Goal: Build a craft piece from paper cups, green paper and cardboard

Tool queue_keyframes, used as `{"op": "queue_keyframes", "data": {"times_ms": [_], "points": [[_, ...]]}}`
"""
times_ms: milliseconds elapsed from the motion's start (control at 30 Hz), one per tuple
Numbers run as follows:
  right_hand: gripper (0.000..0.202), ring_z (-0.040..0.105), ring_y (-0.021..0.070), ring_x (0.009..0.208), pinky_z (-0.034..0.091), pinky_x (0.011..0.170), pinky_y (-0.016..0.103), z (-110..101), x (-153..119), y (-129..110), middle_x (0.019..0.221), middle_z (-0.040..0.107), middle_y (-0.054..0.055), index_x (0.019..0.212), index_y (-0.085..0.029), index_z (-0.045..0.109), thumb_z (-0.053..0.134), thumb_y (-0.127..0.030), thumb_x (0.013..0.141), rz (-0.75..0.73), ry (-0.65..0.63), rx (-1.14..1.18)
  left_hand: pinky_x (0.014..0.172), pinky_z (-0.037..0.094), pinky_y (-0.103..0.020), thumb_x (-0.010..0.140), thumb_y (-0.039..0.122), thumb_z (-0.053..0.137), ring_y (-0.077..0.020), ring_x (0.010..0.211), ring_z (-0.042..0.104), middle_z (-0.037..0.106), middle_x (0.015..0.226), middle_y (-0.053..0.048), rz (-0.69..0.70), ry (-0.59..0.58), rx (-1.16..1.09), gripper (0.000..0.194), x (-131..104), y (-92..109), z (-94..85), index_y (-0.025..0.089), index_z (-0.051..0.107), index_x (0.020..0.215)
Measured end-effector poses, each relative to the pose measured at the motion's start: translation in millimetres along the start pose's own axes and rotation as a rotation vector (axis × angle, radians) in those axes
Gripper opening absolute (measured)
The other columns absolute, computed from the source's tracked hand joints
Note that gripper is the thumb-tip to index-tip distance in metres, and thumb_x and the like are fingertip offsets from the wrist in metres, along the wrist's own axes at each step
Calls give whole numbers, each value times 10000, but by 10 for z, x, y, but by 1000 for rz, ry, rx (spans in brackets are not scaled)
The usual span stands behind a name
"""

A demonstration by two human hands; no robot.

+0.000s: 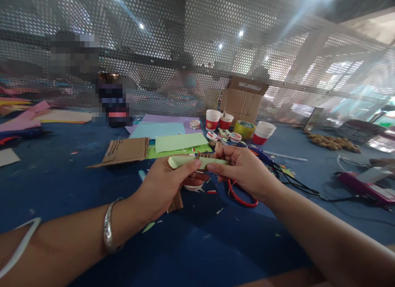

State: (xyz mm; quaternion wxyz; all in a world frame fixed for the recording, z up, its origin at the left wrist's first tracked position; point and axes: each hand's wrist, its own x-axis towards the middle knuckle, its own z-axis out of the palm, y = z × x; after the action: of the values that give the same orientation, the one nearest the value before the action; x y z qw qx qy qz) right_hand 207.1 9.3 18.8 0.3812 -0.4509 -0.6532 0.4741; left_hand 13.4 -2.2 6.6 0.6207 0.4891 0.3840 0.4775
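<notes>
Between my two hands is a pale green strip of paper (177, 160), curled at its left end. My left hand (168, 178) pinches the strip with the thumb on top and the fingers beneath. Thumb and fingers of my right hand (240, 167) grip its other end. Just behind the hands shows the edge of corrugated cardboard, partly hidden; I cannot tell whether a hand touches it. Under my right hand lie red-handled scissors (243, 201). A white round piece (194, 187) and a brown cardboard scrap (175, 202) sit below the strip, partly covered.
Beyond my hands are green paper sheets (182, 142), a torn cardboard piece (125, 151), red-and-white paper cups (212, 119) and yellow tape (244, 129). A glue gun (262, 155) with a black cable lies right, near a purple power strip (367, 188). Paper scraps litter the blue table (203, 246).
</notes>
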Motion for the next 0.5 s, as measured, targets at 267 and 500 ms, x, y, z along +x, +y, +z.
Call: {"op": "queue_keyframes", "data": {"times_ms": [267,500], "points": [[296,595,101,619,485,597,246,-15,-20,-39,769,618,-30,839,-197,614,803,-415,774,-13,1,8,605,574,-264,813,375,771,-191,664,725,782,779,-76,82,64,104,244,52,-31,-31,169,780,943],[262,637,127,631,471,557,244,-76,12,-39,736,647,-9,832,-208,637,718,-456,855,-65,224,-5,642,576,-284,829,406,739,-194,669,721,779,775,-86,79,131,121,253,91,-70,-57,162,762,891]]}}
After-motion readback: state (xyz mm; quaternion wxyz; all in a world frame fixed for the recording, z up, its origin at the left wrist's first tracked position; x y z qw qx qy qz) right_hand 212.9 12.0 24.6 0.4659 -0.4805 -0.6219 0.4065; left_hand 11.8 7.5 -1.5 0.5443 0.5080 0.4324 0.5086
